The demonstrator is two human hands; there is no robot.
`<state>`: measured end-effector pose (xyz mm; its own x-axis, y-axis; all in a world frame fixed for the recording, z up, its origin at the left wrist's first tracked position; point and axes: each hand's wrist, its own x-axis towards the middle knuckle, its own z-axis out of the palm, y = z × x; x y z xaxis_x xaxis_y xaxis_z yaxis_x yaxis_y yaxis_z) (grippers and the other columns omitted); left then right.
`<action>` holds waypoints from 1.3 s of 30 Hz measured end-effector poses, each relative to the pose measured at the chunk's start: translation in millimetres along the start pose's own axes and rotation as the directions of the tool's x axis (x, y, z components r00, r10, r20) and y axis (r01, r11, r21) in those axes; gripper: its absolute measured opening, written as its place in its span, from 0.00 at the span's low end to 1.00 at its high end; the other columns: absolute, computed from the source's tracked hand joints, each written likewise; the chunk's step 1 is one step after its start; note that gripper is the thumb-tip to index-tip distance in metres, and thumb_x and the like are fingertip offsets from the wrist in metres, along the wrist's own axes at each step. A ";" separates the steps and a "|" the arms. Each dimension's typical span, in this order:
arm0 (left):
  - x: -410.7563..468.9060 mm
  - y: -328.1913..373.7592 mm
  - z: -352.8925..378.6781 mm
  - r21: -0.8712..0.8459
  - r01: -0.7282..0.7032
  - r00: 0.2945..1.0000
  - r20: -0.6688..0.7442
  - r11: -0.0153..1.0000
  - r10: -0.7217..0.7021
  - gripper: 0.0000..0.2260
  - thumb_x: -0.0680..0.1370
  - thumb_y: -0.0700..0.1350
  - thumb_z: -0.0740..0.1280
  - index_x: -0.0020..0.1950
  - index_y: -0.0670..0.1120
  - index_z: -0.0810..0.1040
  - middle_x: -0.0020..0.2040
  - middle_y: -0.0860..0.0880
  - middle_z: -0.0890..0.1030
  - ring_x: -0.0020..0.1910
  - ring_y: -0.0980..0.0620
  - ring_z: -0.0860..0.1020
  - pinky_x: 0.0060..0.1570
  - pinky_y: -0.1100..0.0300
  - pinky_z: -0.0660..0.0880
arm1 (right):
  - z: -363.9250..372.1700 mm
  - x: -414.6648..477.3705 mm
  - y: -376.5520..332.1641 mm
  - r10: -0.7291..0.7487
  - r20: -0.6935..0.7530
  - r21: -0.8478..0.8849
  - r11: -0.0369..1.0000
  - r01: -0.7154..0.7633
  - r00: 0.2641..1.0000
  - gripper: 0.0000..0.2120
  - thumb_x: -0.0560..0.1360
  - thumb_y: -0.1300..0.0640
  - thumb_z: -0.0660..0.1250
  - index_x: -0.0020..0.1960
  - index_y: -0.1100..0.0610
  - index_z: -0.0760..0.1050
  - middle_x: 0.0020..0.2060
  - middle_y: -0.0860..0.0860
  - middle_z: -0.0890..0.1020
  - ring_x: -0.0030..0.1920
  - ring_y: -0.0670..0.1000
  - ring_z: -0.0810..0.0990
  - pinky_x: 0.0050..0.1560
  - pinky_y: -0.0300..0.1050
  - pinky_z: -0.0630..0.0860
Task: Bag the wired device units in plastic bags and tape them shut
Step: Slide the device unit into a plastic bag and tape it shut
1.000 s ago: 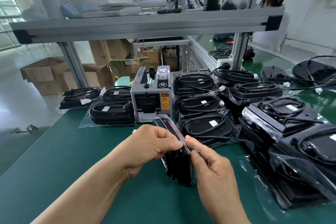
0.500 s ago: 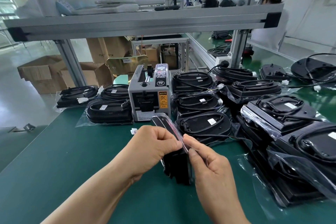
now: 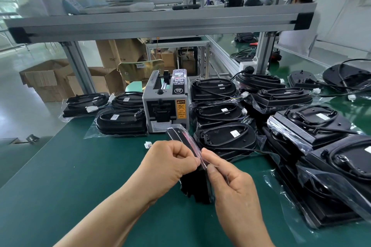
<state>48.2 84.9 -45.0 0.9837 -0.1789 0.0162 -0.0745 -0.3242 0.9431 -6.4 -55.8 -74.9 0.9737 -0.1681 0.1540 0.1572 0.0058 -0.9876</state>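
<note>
Standing on edge just in front of the tape dispenser (image 3: pixel 166 104), the bagged unit (image 3: pixel 195 190) sits between your hands. Your left hand (image 3: pixel 170 166) and right hand (image 3: pixel 234 188) both pinch the bag's folded top edge. Other bagged units (image 3: pixel 120 124) lie either side of the dispenser on the green table (image 3: pixel 70 166).

Black device unit (image 3: pixel 195 190) stands on edge on green bench mat (image 3: pixel 60 176), inside clear plastic bag (image 3: pixel 190 142). Left hand (image 3: pixel 170 164) and right hand (image 3: pixel 234 188) both pinch bag's top edge, fingertips nearly meeting. Grey tape dispenser (image 3: pixel 166 104) just behind. Bagged units (image 3: pixel 224 138) stacked to its right. Small white connector (image 3: pixel 148 144) lies near left hand.
</note>
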 end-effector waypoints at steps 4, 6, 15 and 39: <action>-3.8 -4.6 3.1 0.052 -0.028 0.997 -0.064 0.998 0.031 0.08 0.68 0.50 0.76 0.36 0.49 0.79 0.27 0.56 0.71 0.26 0.58 0.66 0.27 0.67 0.64 | 0.4 -0.2 0.1 0.005 -0.005 0.002 1.000 -0.005 1.000 0.19 0.79 0.64 0.66 0.48 0.40 0.83 0.54 0.37 0.84 0.57 0.32 0.79 0.52 0.22 0.71; -5.4 -8.0 6.0 0.050 -0.016 0.991 -0.129 0.999 0.022 0.12 0.64 0.55 0.74 0.42 0.51 0.77 0.27 0.58 0.70 0.26 0.58 0.66 0.27 0.67 0.65 | -0.1 -0.6 -0.1 0.006 -0.006 -0.017 1.000 -0.007 1.000 0.18 0.79 0.64 0.65 0.51 0.41 0.83 0.54 0.36 0.84 0.56 0.31 0.79 0.52 0.21 0.71; -5.1 -14.9 22.9 -0.148 0.029 0.971 -0.231 0.989 -0.063 0.13 0.69 0.52 0.77 0.46 0.49 0.77 0.32 0.54 0.73 0.32 0.57 0.71 0.36 0.60 0.71 | -2.5 -0.5 -1.3 0.008 -0.031 -0.063 0.998 -0.010 0.999 0.16 0.80 0.63 0.65 0.56 0.44 0.84 0.52 0.34 0.84 0.55 0.30 0.79 0.49 0.20 0.70; -3.2 -7.5 10.6 -0.125 0.075 0.993 -0.081 0.989 -0.085 0.24 0.56 0.56 0.78 0.46 0.48 0.76 0.27 0.58 0.68 0.27 0.58 0.65 0.26 0.69 0.63 | 50.6 128.8 -40.5 0.024 0.352 -0.832 0.467 0.300 0.936 0.18 0.68 0.53 0.75 0.54 0.55 0.74 0.50 0.50 0.77 0.50 0.53 0.78 0.48 0.47 0.76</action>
<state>43.8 78.1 -55.7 0.9965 -0.0743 -0.0371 0.0200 -0.2182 0.9757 121.1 -27.8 -13.5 0.9731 0.1894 0.1314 0.2285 -0.8675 -0.4418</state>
